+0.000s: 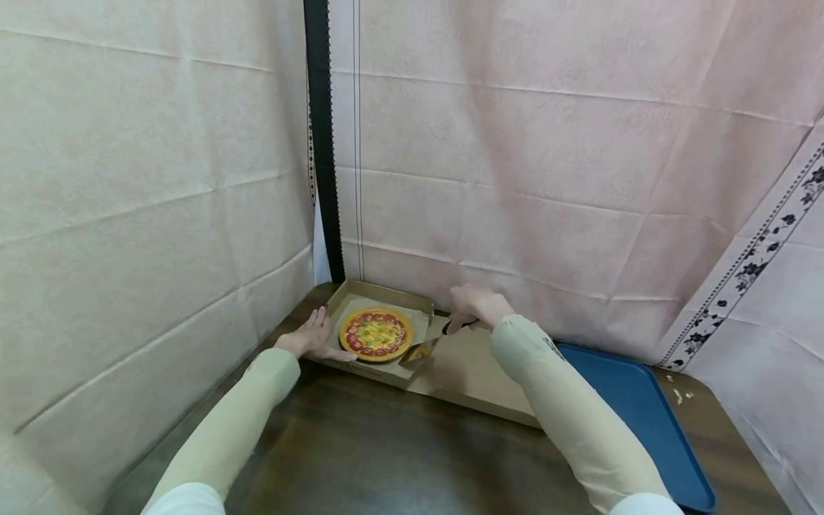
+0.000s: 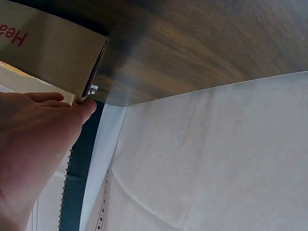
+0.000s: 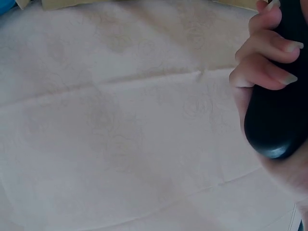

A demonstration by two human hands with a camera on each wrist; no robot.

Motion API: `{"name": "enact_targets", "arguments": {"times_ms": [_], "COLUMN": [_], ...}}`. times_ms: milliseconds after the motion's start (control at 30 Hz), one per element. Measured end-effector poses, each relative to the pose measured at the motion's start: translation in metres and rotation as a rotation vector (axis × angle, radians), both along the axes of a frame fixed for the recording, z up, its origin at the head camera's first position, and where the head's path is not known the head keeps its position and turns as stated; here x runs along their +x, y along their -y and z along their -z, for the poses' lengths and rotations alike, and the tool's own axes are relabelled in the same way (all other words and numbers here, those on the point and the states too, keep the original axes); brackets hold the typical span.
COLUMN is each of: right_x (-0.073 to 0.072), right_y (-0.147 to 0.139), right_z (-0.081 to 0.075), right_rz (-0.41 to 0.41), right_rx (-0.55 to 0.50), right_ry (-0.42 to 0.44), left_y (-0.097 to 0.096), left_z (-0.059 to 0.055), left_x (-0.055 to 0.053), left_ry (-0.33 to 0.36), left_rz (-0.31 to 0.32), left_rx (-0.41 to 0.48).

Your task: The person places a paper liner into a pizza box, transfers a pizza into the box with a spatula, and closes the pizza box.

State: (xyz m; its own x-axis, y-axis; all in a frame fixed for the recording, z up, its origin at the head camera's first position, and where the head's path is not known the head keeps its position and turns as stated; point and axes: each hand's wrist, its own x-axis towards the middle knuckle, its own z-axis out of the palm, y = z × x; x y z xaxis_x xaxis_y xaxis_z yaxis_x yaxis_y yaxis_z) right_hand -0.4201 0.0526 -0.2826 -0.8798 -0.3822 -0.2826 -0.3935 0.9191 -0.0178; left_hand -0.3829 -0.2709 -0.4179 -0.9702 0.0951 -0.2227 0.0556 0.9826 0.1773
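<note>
A round pizza (image 1: 376, 335) lies on paper inside an open cardboard pizza box (image 1: 386, 287). My left hand (image 1: 313, 337) rests at the box's left side, fingers extended and thumb reaching over the front rim. In the left wrist view, this hand (image 2: 41, 134) touches the box (image 2: 53, 48) near a corner. My right hand (image 1: 478, 306) grips the black handle (image 3: 276, 120) of a pizza server with a shiny metal blade (image 1: 426, 343). The blade is at the box's right side, beside the pizza. An orange-brown patch shows on it; whether this is a reflection is unclear.
The box's lid (image 1: 479, 375) lies folded open to the right. Beyond it, a blue tray (image 1: 650, 422) is partly behind my right arm. Small pale scraps (image 1: 679, 396) lie right of the tray. Cloth curtains (image 1: 547, 179) border the dark wooden table (image 1: 360, 443) at the back and sides.
</note>
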Motion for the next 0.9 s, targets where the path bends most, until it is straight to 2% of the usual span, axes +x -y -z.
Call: {"name": "enact_targets", "arguments": {"times_ms": [167,433,633,900], "right_x": [0.001,0.007,0.008,0.013], "right_y": [0.003,0.009,0.009,0.014], "right_z": [0.003,0.003,0.003,-0.003], "right_rz": [-0.004,0.029,0.013,0.002], "right_rx": [-0.010,-0.037,-0.018,-0.016], "right_ry": [0.027,0.055,0.040,0.065], "left_y": [-0.001,0.001,0.000,-0.002], "left_z": [0.000,0.000,0.001,0.001], "left_x": [0.000,-0.002,-0.003,-0.003], "left_ry": [0.007,0.014,0.018,0.015], "left_rz": [-0.016,-0.008,-0.009,-0.028], "left_rx": [0.001,0.005,0.024,0.007]}}
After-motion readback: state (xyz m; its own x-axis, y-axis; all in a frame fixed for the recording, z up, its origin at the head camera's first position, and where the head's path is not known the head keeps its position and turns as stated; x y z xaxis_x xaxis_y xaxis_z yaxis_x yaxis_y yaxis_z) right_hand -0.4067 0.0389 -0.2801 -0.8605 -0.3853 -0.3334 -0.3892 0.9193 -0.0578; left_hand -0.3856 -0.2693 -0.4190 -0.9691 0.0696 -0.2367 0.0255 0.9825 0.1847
